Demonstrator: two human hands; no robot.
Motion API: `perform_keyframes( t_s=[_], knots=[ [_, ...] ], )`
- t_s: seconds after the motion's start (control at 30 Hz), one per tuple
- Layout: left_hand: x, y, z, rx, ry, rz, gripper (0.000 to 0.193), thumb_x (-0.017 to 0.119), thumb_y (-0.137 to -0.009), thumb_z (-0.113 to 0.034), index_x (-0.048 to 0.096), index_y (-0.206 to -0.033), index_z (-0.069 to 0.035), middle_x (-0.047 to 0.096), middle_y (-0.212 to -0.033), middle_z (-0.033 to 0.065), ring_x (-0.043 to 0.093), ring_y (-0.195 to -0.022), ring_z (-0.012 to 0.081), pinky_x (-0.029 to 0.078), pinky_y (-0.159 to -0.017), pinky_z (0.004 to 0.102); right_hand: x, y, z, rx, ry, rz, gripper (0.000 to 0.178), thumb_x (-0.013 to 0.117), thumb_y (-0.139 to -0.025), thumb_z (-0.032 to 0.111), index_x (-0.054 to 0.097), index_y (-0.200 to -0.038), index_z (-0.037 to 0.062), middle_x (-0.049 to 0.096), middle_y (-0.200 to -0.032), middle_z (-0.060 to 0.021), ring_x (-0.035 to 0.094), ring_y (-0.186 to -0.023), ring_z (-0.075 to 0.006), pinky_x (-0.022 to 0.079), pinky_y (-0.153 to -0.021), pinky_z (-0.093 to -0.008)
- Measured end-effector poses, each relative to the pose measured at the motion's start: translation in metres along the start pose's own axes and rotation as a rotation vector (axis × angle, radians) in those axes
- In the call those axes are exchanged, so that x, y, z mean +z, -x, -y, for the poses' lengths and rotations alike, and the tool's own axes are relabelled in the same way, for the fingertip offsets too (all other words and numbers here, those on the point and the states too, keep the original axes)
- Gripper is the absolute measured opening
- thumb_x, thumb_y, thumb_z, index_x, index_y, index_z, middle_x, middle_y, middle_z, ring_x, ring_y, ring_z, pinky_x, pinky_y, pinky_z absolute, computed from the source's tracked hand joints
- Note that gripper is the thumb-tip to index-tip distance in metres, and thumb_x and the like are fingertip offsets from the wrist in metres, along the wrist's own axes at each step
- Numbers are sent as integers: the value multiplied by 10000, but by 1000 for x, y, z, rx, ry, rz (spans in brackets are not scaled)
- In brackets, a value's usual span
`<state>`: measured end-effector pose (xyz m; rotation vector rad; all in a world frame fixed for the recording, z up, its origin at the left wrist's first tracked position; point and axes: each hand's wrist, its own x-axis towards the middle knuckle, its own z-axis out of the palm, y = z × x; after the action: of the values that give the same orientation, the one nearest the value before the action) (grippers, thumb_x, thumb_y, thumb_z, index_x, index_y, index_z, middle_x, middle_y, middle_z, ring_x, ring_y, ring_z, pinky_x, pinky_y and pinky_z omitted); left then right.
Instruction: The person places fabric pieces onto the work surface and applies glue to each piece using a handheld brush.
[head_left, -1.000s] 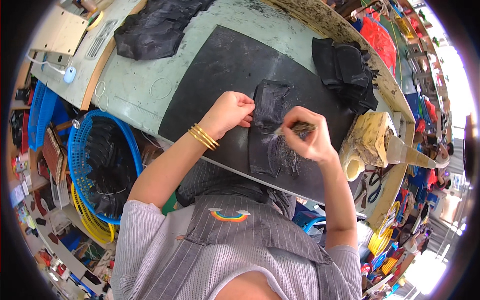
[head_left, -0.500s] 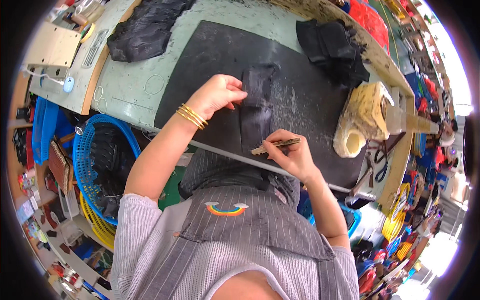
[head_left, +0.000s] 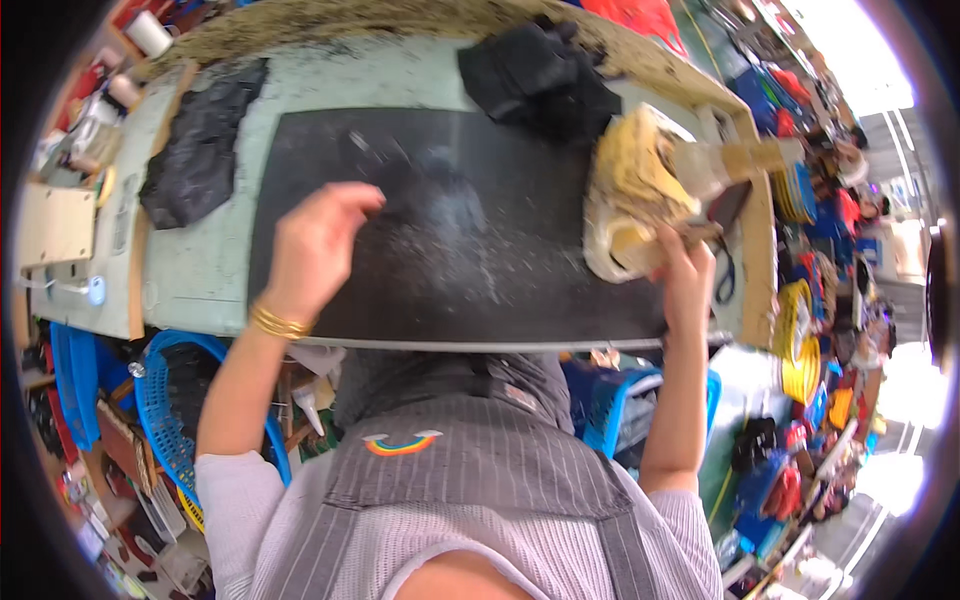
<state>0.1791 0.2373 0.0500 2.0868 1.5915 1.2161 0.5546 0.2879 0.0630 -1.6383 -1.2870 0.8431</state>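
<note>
On the pale green surface [head_left: 200, 280] lies a flat black mat [head_left: 470, 230], matte and rectangular, dusted with pale flecks toward its middle. The left hand [head_left: 318, 245] rests on the mat's nine o'clock side, wrist ringed by thin gold bangles [head_left: 278, 323]; its fingers curl loosely with the tips down on the mat, and its grip closes on nothing that can be seen. The right hand [head_left: 688, 272] is at the mat's three o'clock edge, reaching up against a squat pot [head_left: 635, 205] caked in lumpy yellow crust. Its fingertips touch the pot's lower side, but whether they clasp anything cannot be told, since the crust and the hand's own back hide them. A stiff yellowed handle [head_left: 740, 160] juts from the pot toward three o'clock. At twelve o'clock of the mat sits a heap of black pieces [head_left: 540, 75], soft and folded, their outlines lost in shadow. Another crumpled black piece [head_left: 200, 150] lies at ten o'clock, off the mat. Below the surface at seven o'clock a blue basket [head_left: 165, 400] shows, partly hidden by the left arm.
</note>
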Motion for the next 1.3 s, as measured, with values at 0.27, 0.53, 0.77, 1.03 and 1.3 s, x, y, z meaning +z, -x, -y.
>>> perform_keyframes(
  t_s=[0.27, 0.53, 0.77, 1.03, 1.3],
  knots=[
    [18, 55, 26, 424, -260, 178, 218, 589, -695, -32, 633, -908, -21, 608, -974, 102, 608, -970, 255, 540, -742, 314, 168, 15, 69, -30, -384, 730, 325, 626, -857, 269, 616, -926, -48, 633, -773, -80, 596, -623, -122, 492, -588, -247],
    [23, 60, 31, 555, -333, 183, 245, 613, -645, -61, 627, -883, -5, 586, -919, 79, 601, -894, 230, 545, -689, 286, 197, 23, 64, -77, 67, 899, 240, 641, -855, 189, 620, -813, -47, 634, -694, -54, 591, -596, -81, 486, -515, -215],
    [28, 63, 40, 510, -354, 144, 224, 609, -661, -64, 633, -880, -23, 604, -935, 62, 604, -907, 211, 545, -670, 276, 136, 80, 25, -177, -65, 1021, 103, 660, -817, 68, 612, -848, -19, 625, -798, -70, 629, -719, -110, 523, -600, -257],
    [8, 60, 25, 280, -121, -13, 231, 592, -658, 63, 622, -872, -16, 633, -909, 83, 627, -817, 250, 531, -699, 318, 171, 22, 82, -245, -280, 750, 188, 586, -884, 140, 598, -953, -34, 631, -870, -99, 640, -676, -164, 545, -610, -269],
    [-11, 75, 40, -414, 403, -251, 88, 621, -809, 22, 617, -889, -15, 645, -808, 64, 622, -752, 117, 471, -666, 251, 246, -22, 56, -441, 4, 372, 229, 617, -874, 208, 649, -900, -17, 628, -728, -73, 595, -577, -109, 479, -522, -238]
  ],
)
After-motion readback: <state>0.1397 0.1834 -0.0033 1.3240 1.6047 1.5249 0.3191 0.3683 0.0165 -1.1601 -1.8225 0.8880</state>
